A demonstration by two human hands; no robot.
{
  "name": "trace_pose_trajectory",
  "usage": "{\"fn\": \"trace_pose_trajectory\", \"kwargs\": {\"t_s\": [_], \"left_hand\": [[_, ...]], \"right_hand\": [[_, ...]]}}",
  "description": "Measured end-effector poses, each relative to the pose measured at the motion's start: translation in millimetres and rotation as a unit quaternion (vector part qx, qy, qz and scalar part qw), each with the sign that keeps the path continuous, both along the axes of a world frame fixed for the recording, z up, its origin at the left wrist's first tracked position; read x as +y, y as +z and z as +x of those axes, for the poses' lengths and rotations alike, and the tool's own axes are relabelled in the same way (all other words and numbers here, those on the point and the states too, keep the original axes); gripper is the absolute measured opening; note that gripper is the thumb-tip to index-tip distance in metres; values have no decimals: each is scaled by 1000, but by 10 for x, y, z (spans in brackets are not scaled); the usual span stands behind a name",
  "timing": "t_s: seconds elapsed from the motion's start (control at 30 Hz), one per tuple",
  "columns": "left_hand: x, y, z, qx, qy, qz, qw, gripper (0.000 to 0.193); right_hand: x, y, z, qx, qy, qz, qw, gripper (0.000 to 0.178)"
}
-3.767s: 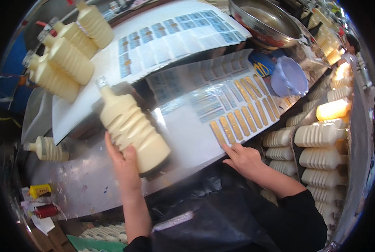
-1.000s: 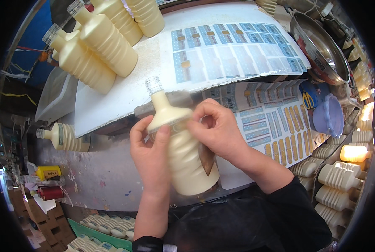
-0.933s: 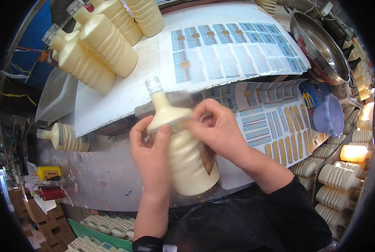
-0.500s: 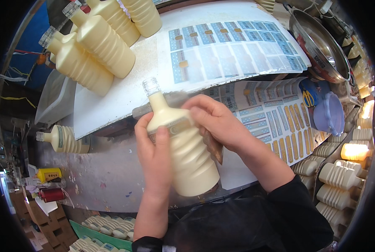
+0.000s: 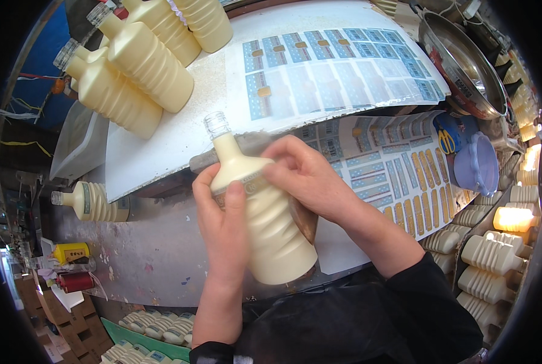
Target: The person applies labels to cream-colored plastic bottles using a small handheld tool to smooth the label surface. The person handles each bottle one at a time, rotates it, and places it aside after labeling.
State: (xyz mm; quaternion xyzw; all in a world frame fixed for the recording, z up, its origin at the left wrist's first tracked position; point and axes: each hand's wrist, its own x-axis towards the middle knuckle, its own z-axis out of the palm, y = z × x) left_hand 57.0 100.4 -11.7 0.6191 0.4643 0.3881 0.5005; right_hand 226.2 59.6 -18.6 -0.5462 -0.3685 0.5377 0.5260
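Observation:
A cream plastic bottle [image 5: 277,236] with ridged sides and a clear threaded neck leans tilted in front of me. My left hand [image 5: 217,203] wraps round its left shoulder, thumb on the front. A narrow label band [image 5: 247,185] runs across the upper body. My right hand [image 5: 307,176] is closed, its fingertips bent against the right shoulder at the band's end; what they pinch is hidden. Below that hand, beside the bottle, shows a brown flat piece [image 5: 305,221]; I cannot tell whether I hold it. A grey roller-like bar [image 5: 204,161] lies behind the bottle's neck.
Label sheets [image 5: 344,67] cover the white board; another sheet [image 5: 398,176] lies lower right. Cream bottles [image 5: 149,60] stand back left, and one bottle [image 5: 92,201] lies beneath. Right are a metal pan [image 5: 465,67], purple bucket [image 5: 476,164], yellow-handled scissors [image 5: 446,142] and racked bottles [image 5: 489,258].
My right hand has shifted slightly left along the bottle's shoulder, and more of the brown piece shows. My left hand and the bottle have barely moved.

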Motion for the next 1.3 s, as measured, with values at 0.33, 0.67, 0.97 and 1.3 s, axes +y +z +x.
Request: {"fn": "trace_pose_trajectory", "kwargs": {"t_s": [0.33, 0.67, 0.97, 1.3], "left_hand": [[7, -22, -22, -15, -6, -11, 1000, 46], [10, -29, -31, -14, -11, -6, 1000, 46], [7, -23, -32, -24, -15, -12, 1000, 46], [5, -25, -42, -20, -15, -14, 1000, 45]], "right_hand": [[9, -30, 0, 21, -1, 7, 1000, 24], [9, -63, 13, 27, 8, 12, 1000, 26], [7, -38, 14, 24, 9, 4, 1000, 26], [11, -34, 113, 98, 14, 15, 995, 23]]}}
